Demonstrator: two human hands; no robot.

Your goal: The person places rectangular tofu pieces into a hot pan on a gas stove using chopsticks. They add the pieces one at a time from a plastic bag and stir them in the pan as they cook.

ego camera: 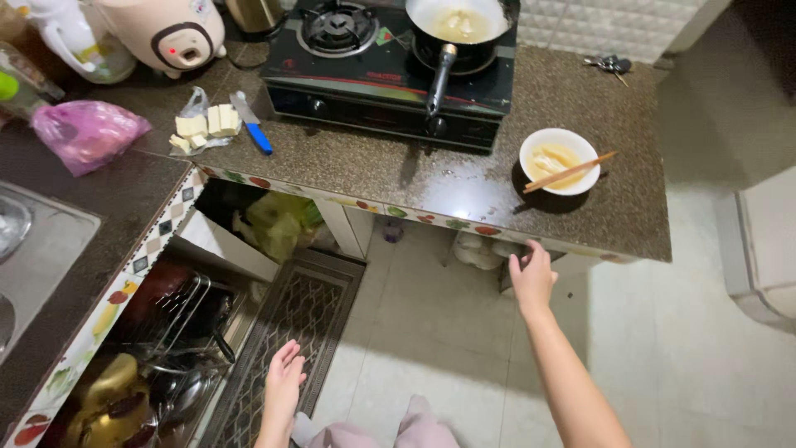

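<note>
You stand in a small kitchen with a dark speckled counter (580, 207) before you. Your left hand (283, 386) hangs low and open, holding nothing. Your right hand (531, 274) reaches under the counter edge, fingers curled; I cannot tell what it grips. The white bowl (559, 161) with chopsticks (569, 172) lies just above it, chopsticks slanting up-right. Farther, the pan (460, 25) sits on the stove (390, 66).

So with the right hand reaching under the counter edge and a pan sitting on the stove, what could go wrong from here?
The pan's long handle juts out past the stove's front edge; rising from below, the person could knock it and spill the contents. The bowl with chopsticks sits close to the counter edge, right above the right hand, so a bump might tip it. The left hand hangs free, bracing nothing.
</note>
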